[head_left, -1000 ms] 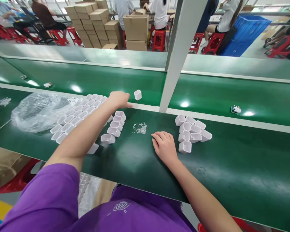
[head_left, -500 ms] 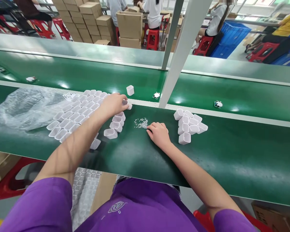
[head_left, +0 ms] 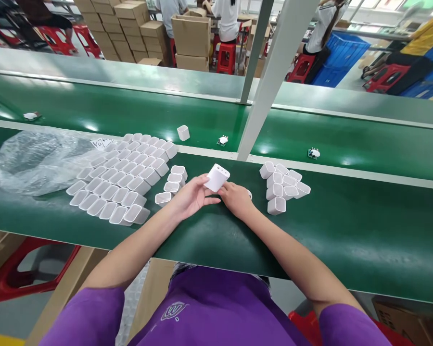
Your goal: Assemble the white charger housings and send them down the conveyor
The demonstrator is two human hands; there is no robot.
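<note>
Gripping the white housing (head_left: 216,180), the left hand (head_left: 195,194) holds it tilted above the green bench (head_left: 220,254), presumably to expose its slotted end; the right hand (head_left: 237,200) curls beside it, any grip hidden. Similar housings (head_left: 120,179) stand grouped left and right, apparently for reach.

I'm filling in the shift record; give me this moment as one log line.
left hand: holds white case | right hand: close beside it, contact unclear | white cups: on both sides
</note>
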